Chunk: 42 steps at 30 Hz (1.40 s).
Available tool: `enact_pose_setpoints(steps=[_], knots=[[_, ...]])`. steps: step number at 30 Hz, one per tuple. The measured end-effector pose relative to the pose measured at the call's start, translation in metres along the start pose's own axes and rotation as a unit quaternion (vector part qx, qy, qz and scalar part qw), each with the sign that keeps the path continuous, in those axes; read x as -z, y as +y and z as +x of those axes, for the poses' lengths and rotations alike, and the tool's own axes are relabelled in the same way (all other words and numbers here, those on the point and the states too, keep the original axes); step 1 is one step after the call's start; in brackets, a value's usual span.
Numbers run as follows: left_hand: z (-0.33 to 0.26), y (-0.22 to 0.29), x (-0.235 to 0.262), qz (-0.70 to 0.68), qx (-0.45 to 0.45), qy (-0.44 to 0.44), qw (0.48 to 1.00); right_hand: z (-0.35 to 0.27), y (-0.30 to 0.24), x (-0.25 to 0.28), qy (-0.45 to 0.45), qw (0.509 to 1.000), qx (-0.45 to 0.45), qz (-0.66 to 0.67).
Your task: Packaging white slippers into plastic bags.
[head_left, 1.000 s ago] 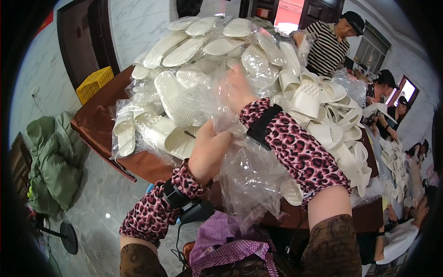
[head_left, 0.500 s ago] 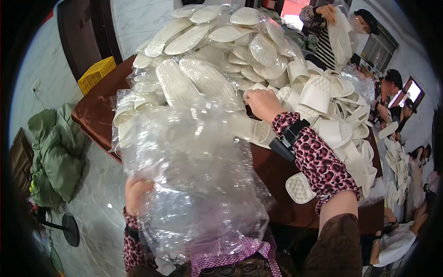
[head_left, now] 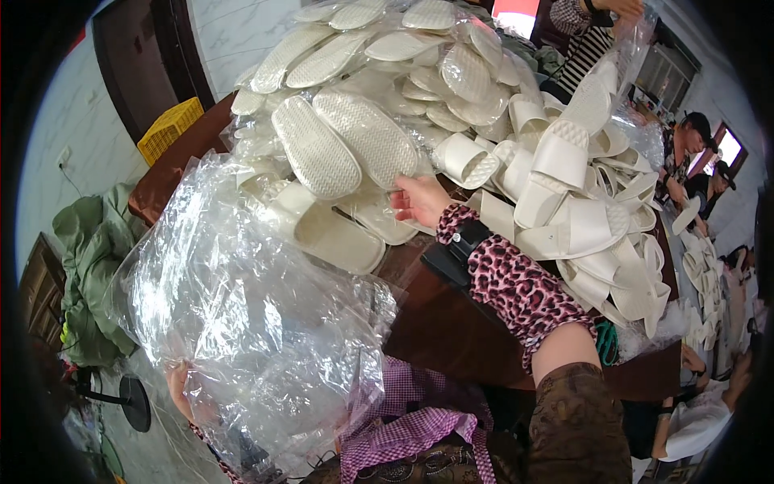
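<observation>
Head view: left hand point(head_left: 179, 385), low at the left and mostly hidden, fingers closed on a crumpled clear plastic bag bundle point(head_left: 242, 323) held above the lap. Right hand point(head_left: 419, 200), fingers loosely curled, touches the edge of a white ribbed foam slipper sole point(head_left: 367, 137). That sole lies on the heap of white slippers point(head_left: 564, 185) on the brown table point(head_left: 451, 331).

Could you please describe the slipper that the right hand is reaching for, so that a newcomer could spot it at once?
Start at the big heap of white slippers on the brown table. At its near left edge, two slippers lie sole-up, side by side; the right hand touches the right one. Unlike the strap-up slippers to its right, it shows a ribbed sole.
</observation>
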<state>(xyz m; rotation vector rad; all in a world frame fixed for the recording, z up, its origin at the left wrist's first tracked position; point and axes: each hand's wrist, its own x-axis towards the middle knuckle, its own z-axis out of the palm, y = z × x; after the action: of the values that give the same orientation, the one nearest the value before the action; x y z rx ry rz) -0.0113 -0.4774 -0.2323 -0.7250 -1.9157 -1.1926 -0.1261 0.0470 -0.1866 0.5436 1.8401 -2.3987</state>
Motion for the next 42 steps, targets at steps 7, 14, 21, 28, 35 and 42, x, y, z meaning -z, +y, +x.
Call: enact_pose_setpoints(steps=[7, 14, 21, 28, 35, 42], knots=[[-0.022, -0.035, 0.012, -0.01, 0.057, -0.019, 0.998, -0.027, -0.028, -0.023, -0.009, 0.993, 0.093, 0.067], [-0.003, 0.005, -0.025, -0.022, 0.117, 0.053, 0.991, -0.09, -0.144, 0.032, 0.142, 0.925, 0.293, -0.197], [0.032, 0.008, -0.043, 0.06, 0.04, -0.008, 0.997, -0.15, -0.221, 0.095, 0.187, 0.858, 0.402, -0.259], [0.064, 0.026, -0.079, 0.051, -0.007, -0.042, 0.998, -0.172, -0.191, 0.135, 0.248, 0.86, 0.235, -0.379], [0.059, 0.004, -0.091, 0.019, 0.064, -0.133, 0.989, -0.172, -0.126, 0.146, 0.155, 0.908, 0.178, -0.346], [0.059, -0.003, -0.101, -0.11, 0.197, -0.101, 0.969, -0.192, -0.086, 0.125, 0.237, 0.874, 0.213, -0.366]])
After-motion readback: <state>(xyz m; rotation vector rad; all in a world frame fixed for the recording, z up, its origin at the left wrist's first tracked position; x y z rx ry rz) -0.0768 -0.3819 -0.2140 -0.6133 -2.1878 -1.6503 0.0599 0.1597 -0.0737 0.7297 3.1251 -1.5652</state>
